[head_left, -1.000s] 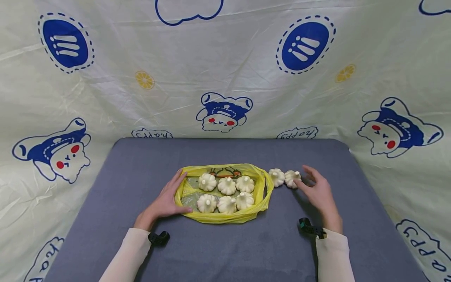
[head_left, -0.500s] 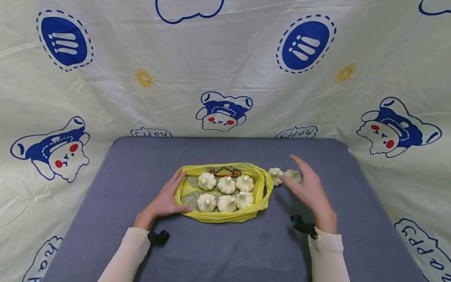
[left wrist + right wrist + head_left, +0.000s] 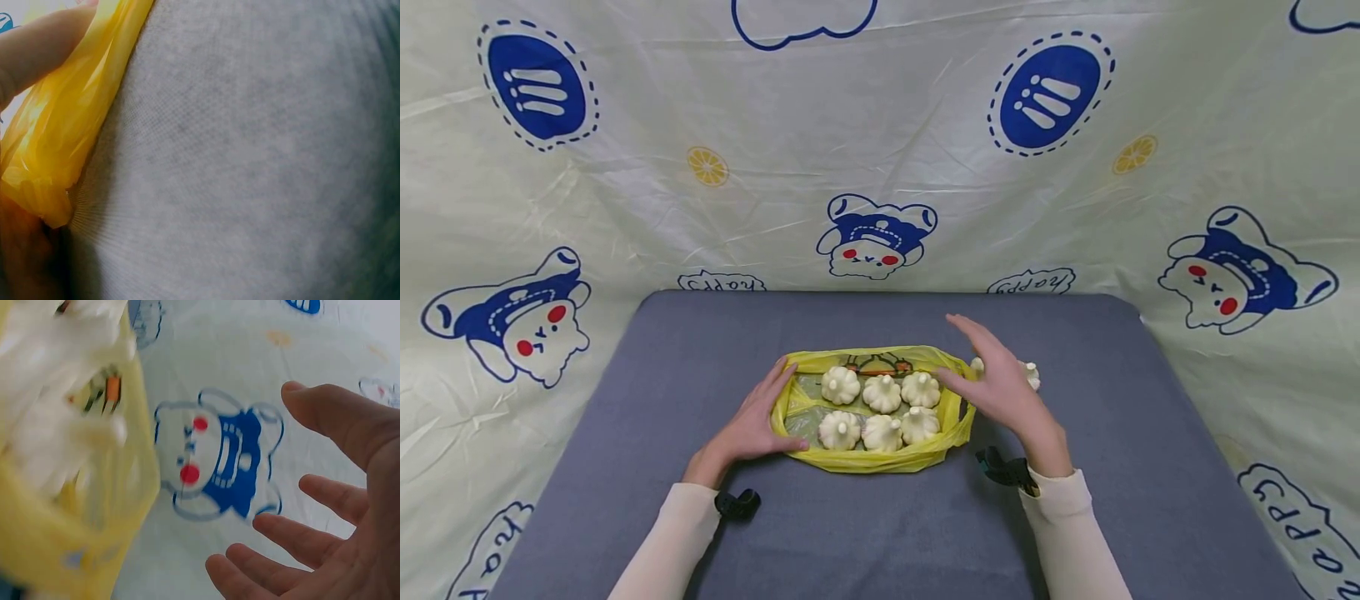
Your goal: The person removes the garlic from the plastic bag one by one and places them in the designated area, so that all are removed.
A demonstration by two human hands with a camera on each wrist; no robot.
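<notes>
A yellow plastic bag (image 3: 880, 460) lies with its mouth spread wide on the table, several garlic bulbs (image 3: 840, 386) in two rows inside it. My left hand (image 3: 756, 425) holds the bag's left end, thumb at the near rim and fingers at the far one. In the left wrist view the thumb (image 3: 44, 47) lies against the yellow plastic. My right hand (image 3: 1000, 387) is over the bag's right end, fingers spread and nothing in them; the right wrist view shows the gap between thumb and fingers. Behind this hand, a loose garlic bulb (image 3: 1032, 376) is partly hidden, another nearly so.
The dark grey-blue table (image 3: 880, 542) extends on all sides of the bag. A pale printed curtain (image 3: 880, 108) hangs around its back and sides. Each wrist wears a small black camera, the left camera (image 3: 739, 506) and right camera (image 3: 1000, 468).
My right hand has moved left from beside the loose garlic bulbs, across them, to the bag's right end. The left hand, bag and bulbs have stayed in place.
</notes>
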